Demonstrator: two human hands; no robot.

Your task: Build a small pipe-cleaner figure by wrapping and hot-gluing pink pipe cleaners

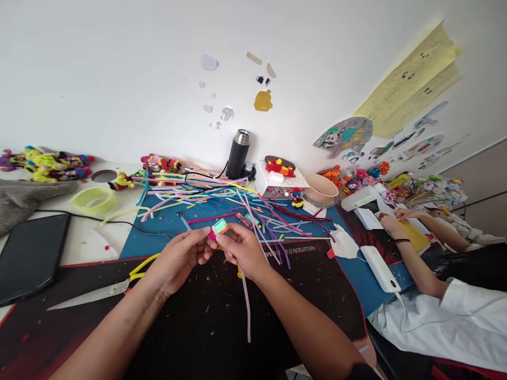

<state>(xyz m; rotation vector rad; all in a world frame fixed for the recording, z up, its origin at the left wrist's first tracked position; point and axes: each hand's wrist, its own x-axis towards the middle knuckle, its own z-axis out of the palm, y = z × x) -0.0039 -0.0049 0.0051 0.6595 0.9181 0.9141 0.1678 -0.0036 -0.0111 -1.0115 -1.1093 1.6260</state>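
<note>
Both my hands meet above the black desk mat [190, 327]. My left hand [180, 258] and my right hand [243, 248] pinch a small rolled piece of pipe cleaners [219, 228], pink, green and blue, between their fingertips. A pale pink pipe cleaner [247, 306] hangs down from my right hand toward me. Just beyond my hands lies a heap of loose coloured pipe cleaners [222, 198] on a blue mat [158, 232].
Scissors [99, 290] with yellow handles lie left of my forearm, a dark tablet [27, 253] further left. A black flask [237, 154], a bowl [321, 189] and finished craft pieces line the wall. A person's hands [390, 221] work at the right beside a white power bank [380, 268].
</note>
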